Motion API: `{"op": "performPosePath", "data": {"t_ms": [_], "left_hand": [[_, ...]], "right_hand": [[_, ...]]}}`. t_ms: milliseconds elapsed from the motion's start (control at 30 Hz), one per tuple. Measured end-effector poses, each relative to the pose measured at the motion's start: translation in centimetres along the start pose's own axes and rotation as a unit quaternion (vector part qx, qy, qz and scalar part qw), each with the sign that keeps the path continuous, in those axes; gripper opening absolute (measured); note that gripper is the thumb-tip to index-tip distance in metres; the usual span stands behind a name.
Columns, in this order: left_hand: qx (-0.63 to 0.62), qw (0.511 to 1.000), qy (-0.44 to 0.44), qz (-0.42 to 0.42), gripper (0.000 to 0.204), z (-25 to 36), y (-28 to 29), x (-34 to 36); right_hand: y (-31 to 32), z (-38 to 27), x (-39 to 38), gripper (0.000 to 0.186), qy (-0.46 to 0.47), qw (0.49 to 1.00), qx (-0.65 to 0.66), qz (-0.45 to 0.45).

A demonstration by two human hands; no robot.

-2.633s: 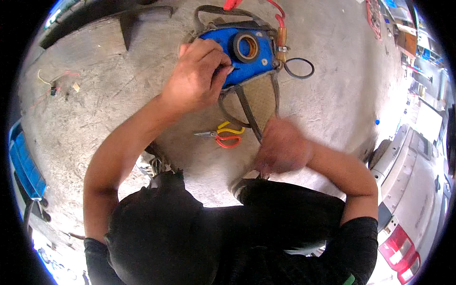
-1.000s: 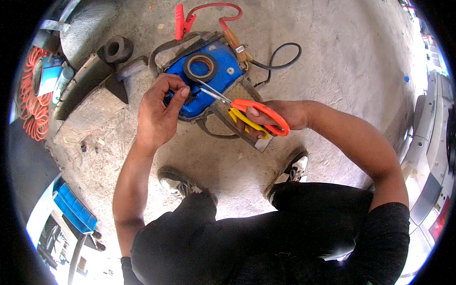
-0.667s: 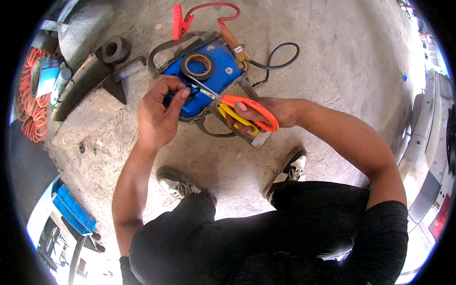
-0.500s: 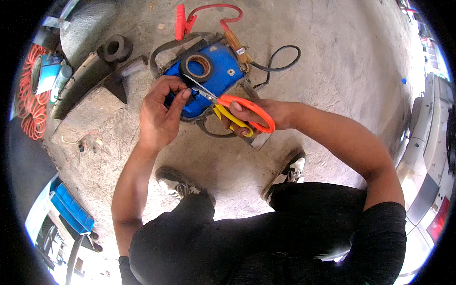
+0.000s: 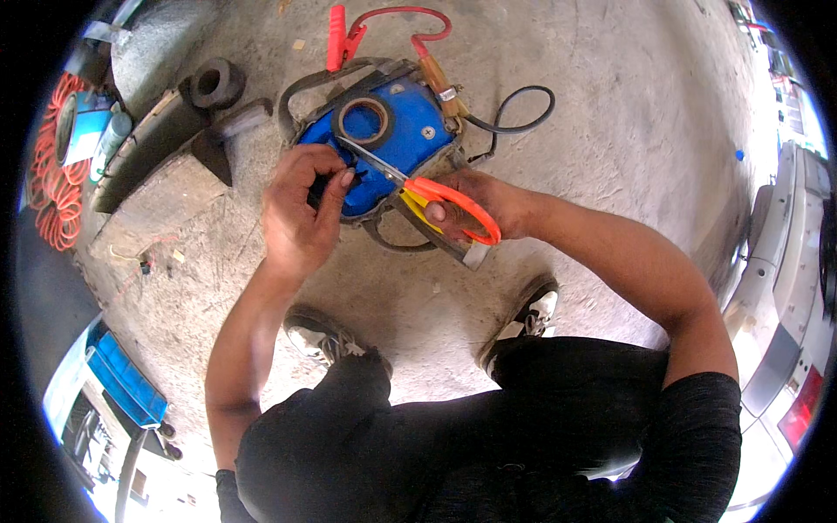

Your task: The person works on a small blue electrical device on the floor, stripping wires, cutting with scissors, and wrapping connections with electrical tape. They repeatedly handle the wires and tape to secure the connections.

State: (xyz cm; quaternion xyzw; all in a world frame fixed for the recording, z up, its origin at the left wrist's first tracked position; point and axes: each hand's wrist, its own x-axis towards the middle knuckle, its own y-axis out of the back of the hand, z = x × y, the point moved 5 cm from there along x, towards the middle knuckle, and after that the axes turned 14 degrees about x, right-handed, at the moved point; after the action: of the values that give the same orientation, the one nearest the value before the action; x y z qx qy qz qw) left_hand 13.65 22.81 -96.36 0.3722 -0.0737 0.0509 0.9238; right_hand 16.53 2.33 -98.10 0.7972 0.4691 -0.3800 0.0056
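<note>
On the concrete floor point(image 5: 610, 113) in the upper left of the frame lie a coiled orange cord point(image 5: 54, 187), a dark metal stand point(image 5: 174, 131) and a black ring point(image 5: 214, 83). A red clamp point(image 5: 337, 39) with its red cable sits at the top centre, and a black cable point(image 5: 514, 113) loops to the upper right. A blue crate point(image 5: 122, 383) stands at lower left; part of a white car point(image 5: 785, 288) fills the right edge. The blue unit point(image 5: 401, 139), rounded and strapped, carries a roll of dark tape point(image 5: 364, 120) at upper centre. The right hand point(image 5: 475, 205) grips orange-handled scissors point(image 5: 427, 187), blades pointing toward the left hand point(image 5: 301, 209), which pinches a small dark piece just over the unit.
</note>
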Motion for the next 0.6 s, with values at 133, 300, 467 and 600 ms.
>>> {"op": "performPosePath", "data": {"t_ms": [133, 300, 467, 600], "left_hand": [[0.012, 1.0, -0.017, 0.0, 0.008, -0.1, -0.1, 0.0], [0.009, 0.999, -0.049, 0.009, 0.011, -0.2, 0.4, -0.5], [0.018, 0.996, -0.09, 0.012, 0.016, -0.2, 0.8, -0.5], [-0.014, 0.998, -0.057, -0.025, 0.017, -0.4, 0.9, -0.2]], "right_hand": [[0.9, 0.3, -0.6, 0.059, -0.022, 0.998, 0.057, 0.006], [4.9, -3.4, -7.0, 0.051, 0.196, 0.955, -0.224, -0.016], [9.5, 0.8, -14.0, 0.059, -0.22, 0.883, -0.414, 0.008], [13.6, 9.1, -15.1, 0.066, -0.281, 0.799, -0.52, 0.112]]}}
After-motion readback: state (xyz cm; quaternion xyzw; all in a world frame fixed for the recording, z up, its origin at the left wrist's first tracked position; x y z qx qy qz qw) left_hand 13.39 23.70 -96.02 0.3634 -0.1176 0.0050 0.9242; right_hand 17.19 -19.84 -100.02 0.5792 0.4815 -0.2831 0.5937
